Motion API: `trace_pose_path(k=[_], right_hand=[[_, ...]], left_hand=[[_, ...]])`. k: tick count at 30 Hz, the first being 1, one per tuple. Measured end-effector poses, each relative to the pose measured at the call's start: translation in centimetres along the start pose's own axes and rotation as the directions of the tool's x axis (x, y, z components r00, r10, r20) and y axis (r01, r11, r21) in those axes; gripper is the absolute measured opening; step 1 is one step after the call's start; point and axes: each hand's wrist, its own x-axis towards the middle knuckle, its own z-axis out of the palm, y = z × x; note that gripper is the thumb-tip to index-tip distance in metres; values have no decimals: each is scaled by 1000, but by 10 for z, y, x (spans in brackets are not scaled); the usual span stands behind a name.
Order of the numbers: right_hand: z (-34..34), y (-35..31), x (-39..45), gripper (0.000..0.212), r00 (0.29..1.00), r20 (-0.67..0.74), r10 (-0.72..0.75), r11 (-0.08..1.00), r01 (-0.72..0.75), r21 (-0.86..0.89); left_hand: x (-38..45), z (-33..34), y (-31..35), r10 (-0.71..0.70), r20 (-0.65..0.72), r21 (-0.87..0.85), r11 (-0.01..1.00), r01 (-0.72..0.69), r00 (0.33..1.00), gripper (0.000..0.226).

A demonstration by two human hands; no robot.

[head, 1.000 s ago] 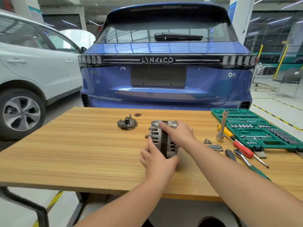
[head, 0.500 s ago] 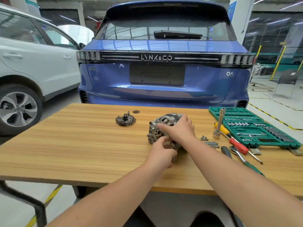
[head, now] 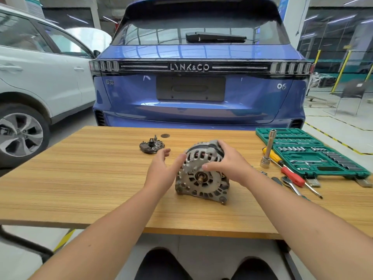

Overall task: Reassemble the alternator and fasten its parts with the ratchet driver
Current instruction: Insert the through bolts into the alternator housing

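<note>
The alternator (head: 202, 171) has been turned on the bench (head: 80, 178) so its shaft end now faces the person. The right hand (head: 228, 163) grips its top; the left hand (head: 163, 170), fingers straight, has come off, ready for the rectifier plate (head: 151, 146)

screws (head: 263, 173) partly behind right hand (head: 228, 164)
</note>
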Motion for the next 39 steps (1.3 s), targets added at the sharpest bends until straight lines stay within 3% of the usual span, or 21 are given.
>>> trace_pose_path(k=[3,6,9,11,15,18,21,27,31,35,39], right_hand=[[-9,7,-10,105,985,163,-60,995,46,85],[5,19,-25,122,993,91,-78,990,66,121],[24,37,-36,129,998,-46,-48,956,59,287],[29,45,-36,121,997,-74,-29,926,55,374],[33,48,-40,100,985,-156,-69,953,112,282],[35,41,-44,105,958,-274,-82,968,142,208],[38,33,-50,109,948,-307,-89,980,139,144],[33,14,-60,114,952,-303,43,995,-13,100],[23,-1,-62,79,947,-282,156,982,-119,146],[19,-3,-53,102,924,-238,299,939,-241,244],[13,-6,-42,84,901,-149,408,886,-351,303]], left_hand=[[-3,-6,-12,67,189,38,996,-76,980,105],[-14,2,-19,88,319,-80,995,-66,944,111],[-25,21,-19,104,258,-223,974,-45,960,115],[-28,28,-20,77,207,-305,952,-11,975,112],[-30,29,-20,76,144,-295,955,-30,987,99],[-29,27,-19,72,137,-269,962,-33,988,88],[-27,25,-21,46,155,-282,959,-1,987,83],[-29,21,-9,-66,183,-298,947,119,981,88],[-29,17,9,-180,246,-315,914,255,952,73],[-24,19,20,-309,293,-297,870,393,905,80],[-13,20,31,-378,366,-293,820,491,850,76]])
